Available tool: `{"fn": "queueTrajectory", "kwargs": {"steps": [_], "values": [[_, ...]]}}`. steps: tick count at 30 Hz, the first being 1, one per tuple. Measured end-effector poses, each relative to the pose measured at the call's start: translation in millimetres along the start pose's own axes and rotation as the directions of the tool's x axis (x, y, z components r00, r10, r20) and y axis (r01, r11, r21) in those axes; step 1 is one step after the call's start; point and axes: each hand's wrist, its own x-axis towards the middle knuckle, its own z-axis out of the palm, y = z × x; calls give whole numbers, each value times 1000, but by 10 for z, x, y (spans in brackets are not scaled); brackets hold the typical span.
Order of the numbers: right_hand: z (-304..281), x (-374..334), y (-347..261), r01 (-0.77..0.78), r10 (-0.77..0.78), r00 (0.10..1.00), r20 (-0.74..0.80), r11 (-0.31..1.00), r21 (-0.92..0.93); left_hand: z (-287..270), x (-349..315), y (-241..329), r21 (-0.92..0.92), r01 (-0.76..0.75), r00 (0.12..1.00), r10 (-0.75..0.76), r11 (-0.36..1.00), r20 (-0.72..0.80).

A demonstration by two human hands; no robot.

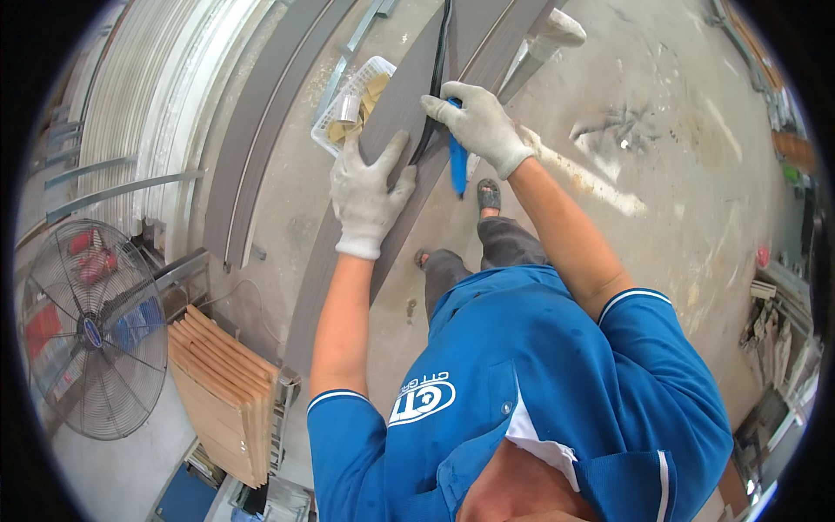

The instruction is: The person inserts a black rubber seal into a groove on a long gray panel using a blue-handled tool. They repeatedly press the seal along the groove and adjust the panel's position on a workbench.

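A long grey-brown panel [339, 239] runs diagonally before me, with a groove along its length. Lying along it is a thin black flexible strip [439, 61], which passes between my two hands. My left hand [367, 187], in a pale work glove, rests on the panel with fingers apart, its thumb side close to the strip's lower end. My right hand [478, 122], gloved too, is closed around a slim blue tool [458, 165] whose tapered end points down toward my feet. The right fingertips are at the strip. The tool's other end is hidden in the glove.
Beyond the panel, a white plastic basket [323, 130] holds a can and yellowish pieces. A similar panel [261, 139] lies at left, beside stacked pale profiles [143, 104]. A large floor fan [96, 331] and leaning brown boards [226, 391] are at lower left. A wrapped profile end [557, 35] lies right of the panel.
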Motion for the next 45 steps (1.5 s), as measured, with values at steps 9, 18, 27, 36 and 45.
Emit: {"fn": "queueTrajectory", "kwargs": {"steps": [9, 18, 27, 36, 45], "values": [[-466, 479, 2, -158, -26, 913, 407, 897, 412, -47, 24, 67, 66, 72, 996, -75, 995, 51], [-1302, 16, 624, -158, 111, 984, 138, 904, 397, -22, 10, 20, 33, 44, 999, -45, 998, 26], [-779, -1269, 709, -715, 421, 685, 594, 547, 436, -4, 28, 1, -33, 31, 1000, -31, 999, -5], [-1017, 1411, -230, 74, -135, 984, -112, 897, -435, -20, 29, 13, -27, 46, 999, -46, 999, 8], [-1044, 1753, -172, -101, -17, 987, 162, 716, 691, -66, 55, 41, -49, 80, 997, -79, 996, 23]]}}
